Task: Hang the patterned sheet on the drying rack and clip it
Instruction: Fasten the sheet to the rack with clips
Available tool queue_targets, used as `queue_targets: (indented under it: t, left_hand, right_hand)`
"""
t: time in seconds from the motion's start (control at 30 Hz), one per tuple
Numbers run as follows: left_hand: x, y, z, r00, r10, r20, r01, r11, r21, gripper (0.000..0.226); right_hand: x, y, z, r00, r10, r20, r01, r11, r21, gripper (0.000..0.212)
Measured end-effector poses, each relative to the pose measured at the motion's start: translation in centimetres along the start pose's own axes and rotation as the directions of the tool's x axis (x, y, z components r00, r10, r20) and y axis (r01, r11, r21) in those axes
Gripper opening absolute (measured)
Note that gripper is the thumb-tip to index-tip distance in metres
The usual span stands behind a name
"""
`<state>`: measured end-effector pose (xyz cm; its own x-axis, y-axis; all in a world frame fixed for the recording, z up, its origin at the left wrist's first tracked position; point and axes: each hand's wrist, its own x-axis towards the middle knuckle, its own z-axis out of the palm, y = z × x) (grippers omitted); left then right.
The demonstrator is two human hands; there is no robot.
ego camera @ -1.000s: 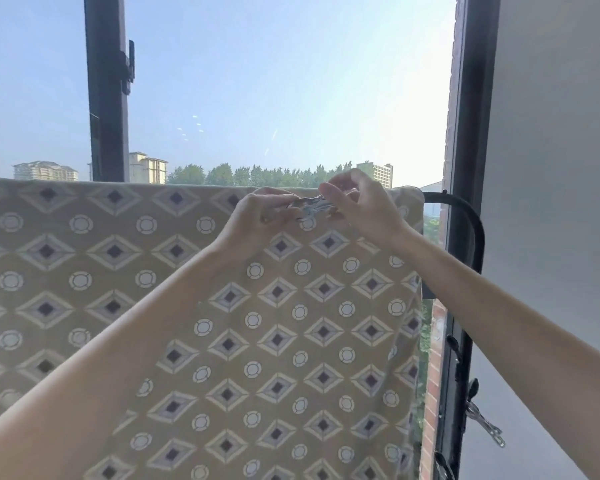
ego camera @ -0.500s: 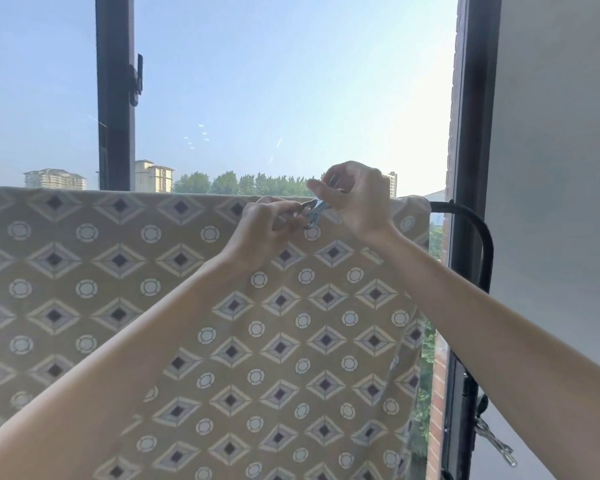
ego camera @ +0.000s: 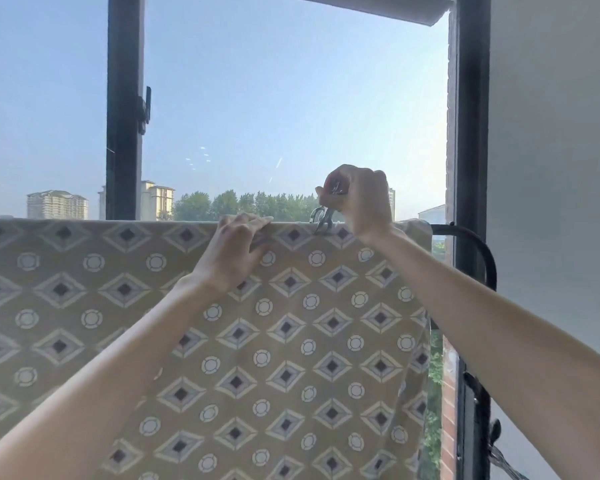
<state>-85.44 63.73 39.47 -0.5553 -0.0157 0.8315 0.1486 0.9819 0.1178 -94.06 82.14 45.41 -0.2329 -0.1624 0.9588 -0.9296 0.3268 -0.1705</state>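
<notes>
The patterned sheet (ego camera: 291, 341), tan with diamonds and circles, hangs over the drying rack's top bar outside the window. The rack's black curved end (ego camera: 478, 244) shows past the sheet's right edge. My right hand (ego camera: 361, 202) is raised above the bar, shut on a metal clip (ego camera: 323, 221) whose jaws sit at the sheet's top edge. My left hand (ego camera: 236, 251) rests to the left of the clip, fingers curled over the top edge and pressing the fabric on the bar.
A black window post (ego camera: 123, 109) stands behind the sheet at left. The black window frame (ego camera: 468, 133) and a white wall (ego camera: 551, 168) close the right side. Another metal clip (ego camera: 506, 462) hangs low on the frame.
My right hand has lifted with the clip and turned it upright onto the top edge. My left hand let go of the clip and moved left onto the sheet's edge.
</notes>
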Motion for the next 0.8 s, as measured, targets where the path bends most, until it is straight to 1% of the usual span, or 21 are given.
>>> queue_targets:
  t: [0.13, 0.17, 0.27, 0.3, 0.33, 0.4, 0.43, 0.47, 0.53, 0.6, 0.67, 0.73, 0.8]
  left_hand:
    - [0.1, -0.2, 0.3, 0.999, 0.014, -0.037, -0.015, 1.0, -0.019, 0.051]
    - [0.0, -0.3, 0.3, 0.999, 0.022, -0.038, -0.023, 1.0, -0.019, 0.052]
    - [-0.5, -0.7, 0.7, 0.999, 0.036, -0.037, -0.037, 0.999, -0.034, 0.056]
    - [-0.7, -0.8, 0.9, 0.998, 0.038, -0.042, -0.04, 0.999, -0.037, 0.058]
    - [-0.9, -0.7, 1.2, 0.998, 0.032, -0.048, -0.034, 0.999, -0.041, 0.06]
    - [-1.4, -0.2, 1.9, 0.999, -0.009, -0.051, 0.005, 0.998, -0.064, 0.066]
    - [-1.7, 0.2, 2.4, 0.999, -0.022, -0.038, 0.019, 0.996, -0.085, 0.07]
    - [-2.1, 0.7, 2.9, 1.0, -0.018, -0.018, 0.016, 0.994, -0.112, 0.074]
    - [-2.9, 1.9, 4.2, 1.0, 0.023, 0.016, -0.02, 0.987, -0.157, 0.078]
    - [-3.7, 3.1, 5.9, 0.998, 0.06, 0.034, -0.054, 0.987, -0.152, 0.08]
    - [-4.6, 4.7, 7.9, 0.991, 0.084, 0.102, -0.07, 0.989, -0.134, 0.076]
    - [-5.5, 6.3, 10.3, 0.976, 0.115, 0.184, -0.097, 0.99, -0.101, 0.068]
    - [-6.3, 7.9, 12.8, 0.965, 0.141, 0.22, -0.137, 0.99, -0.034, 0.065]
  right_hand:
    - [0.4, 0.0, 1.5, 0.975, 0.093, 0.2, -0.09, 0.996, -0.024, 0.01]
    - [0.3, 0.2, 2.0, 0.97, 0.106, 0.218, -0.101, 0.994, -0.033, 0.011]
    - [0.4, 1.1, 2.8, 0.968, 0.145, 0.204, -0.14, 0.989, -0.037, 0.014]
    - [0.4, 1.2, 2.8, 0.967, 0.146, 0.208, -0.141, 0.989, -0.04, 0.019]
    - [0.4, 1.3, 2.8, 0.965, 0.138, 0.221, -0.131, 0.99, -0.049, 0.029]
    - [0.0, 1.5, 2.5, 0.961, 0.125, 0.248, -0.108, 0.991, -0.083, 0.054]
    - [-0.3, 1.7, 2.2, 0.963, 0.13, 0.234, -0.108, 0.989, -0.102, 0.061]
    - [-0.9, 1.9, 1.9, 0.971, 0.138, 0.197, -0.117, 0.986, -0.115, 0.063]
    - [-2.5, 2.7, 1.0, 0.985, 0.145, 0.094, -0.132, 0.983, -0.127, 0.057]
    - [-4.6, 3.7, -0.1, 0.99, 0.142, 0.009, -0.14, 0.983, -0.122, 0.047]
    - [-7.1, 4.7, -1.7, 0.989, 0.137, -0.054, -0.144, 0.978, -0.152, 0.038]
    - [-9.6, 6.0, -3.5, 0.988, 0.14, -0.064, -0.149, 0.973, -0.176, 0.033]
    - [-12.3, 7.4, -5.5, 0.982, 0.186, -0.028, -0.188, 0.966, -0.177, 0.029]
